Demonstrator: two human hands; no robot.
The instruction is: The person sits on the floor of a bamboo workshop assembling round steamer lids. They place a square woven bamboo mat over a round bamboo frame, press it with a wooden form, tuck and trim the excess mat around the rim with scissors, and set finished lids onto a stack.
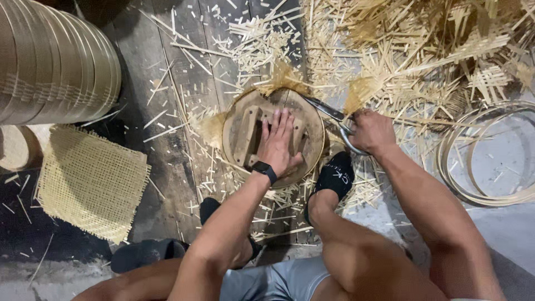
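At the frame's centre, the left hand (280, 144) is lying flat, fingers spread, pressing down a round wooden form (273, 136). Just right of it, the right hand (370, 131) is gripping scissors (330, 114), blades at the form's upper right rim. Woven fringe is sticking out along the top edge, so trimming looks partly done; offcuts (356, 50) are heaping across the upper right

Head view, steeply down, close
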